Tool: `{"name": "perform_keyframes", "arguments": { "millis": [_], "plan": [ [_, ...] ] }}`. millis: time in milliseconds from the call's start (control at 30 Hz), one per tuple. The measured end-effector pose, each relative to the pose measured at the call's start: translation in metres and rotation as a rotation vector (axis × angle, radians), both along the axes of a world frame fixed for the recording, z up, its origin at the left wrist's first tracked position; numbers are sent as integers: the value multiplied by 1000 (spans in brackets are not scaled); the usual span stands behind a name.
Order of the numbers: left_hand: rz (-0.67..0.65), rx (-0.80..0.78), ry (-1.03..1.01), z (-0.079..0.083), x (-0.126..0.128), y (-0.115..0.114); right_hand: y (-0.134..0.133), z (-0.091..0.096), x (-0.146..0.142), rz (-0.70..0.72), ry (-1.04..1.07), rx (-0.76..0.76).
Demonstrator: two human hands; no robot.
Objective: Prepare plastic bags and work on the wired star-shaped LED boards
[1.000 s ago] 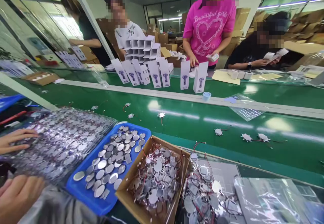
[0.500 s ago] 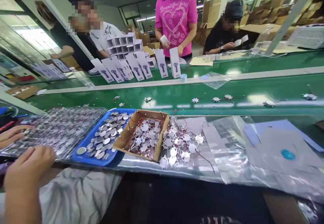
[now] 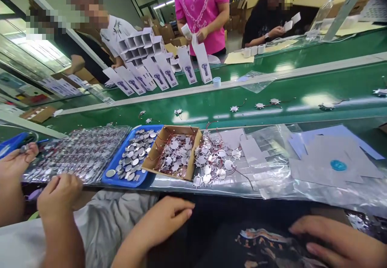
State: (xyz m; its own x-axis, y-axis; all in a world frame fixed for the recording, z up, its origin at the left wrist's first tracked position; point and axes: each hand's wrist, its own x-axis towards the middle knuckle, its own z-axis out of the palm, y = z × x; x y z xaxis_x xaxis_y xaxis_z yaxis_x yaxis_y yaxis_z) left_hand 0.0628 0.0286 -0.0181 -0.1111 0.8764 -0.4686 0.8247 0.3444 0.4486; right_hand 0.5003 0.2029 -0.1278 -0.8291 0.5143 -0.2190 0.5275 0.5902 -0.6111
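Note:
My left hand (image 3: 169, 219) hovers over my dark-clothed lap, just below the table edge, fingers loosely stretched with nothing in them. At the lower right, my right hand (image 3: 329, 235) hangs above the dark printed shirt, thumb and fingers apart and holding nothing. Beyond my left hand stands a cardboard tray (image 3: 147, 165) of round silvery parts with thin red wires. More of these wired discs (image 3: 222, 153) lie in a loose heap to its right. A blue tray (image 3: 107, 179) with plain silver discs (image 3: 128, 161) is at its left.
A co-worker's hands (image 3: 62, 193) are at the left, near a sheet packed with small parts (image 3: 81, 151). Scattered wired discs lie on the green belt (image 3: 205, 112). Plastic bags (image 3: 278, 175) and grey sheets with a blue blob (image 3: 338, 165) cover the right. People and white boxes (image 3: 187, 68) are opposite.
Both my hands have come into view from below. My view has tilted down and shifted a little. The co-worker's hand at far left has lifted, fingers pinched around something small.

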Motion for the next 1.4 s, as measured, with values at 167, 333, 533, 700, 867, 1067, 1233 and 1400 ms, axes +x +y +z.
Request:
{"name": "perform_keyframes", "arguments": {
  "millis": [167,333,533,700,867,1067,1233,1400],
  "plan": [
    [-244,516,121,50,21,88,55,70,-64,2,135,94],
    [-448,533,261,39,58,151,107,76,-80,-207,102,334],
    [-576,647,113,-7,87,154,91,36,-36,-510,-63,563],
    [-615,825,9,-29,93,144,49,13,-27,-554,-291,626],
    [-651,972,-55,-24,84,130,38,14,-23,-537,-362,593],
    [-665,1026,-50,-20,56,107,29,16,-31,-606,-371,562],
    [-688,992,-43,-13,47,100,28,20,-34,-610,-346,537],
    [-725,993,-7,-3,58,100,54,33,-13,-714,-312,560]
  ]
}}
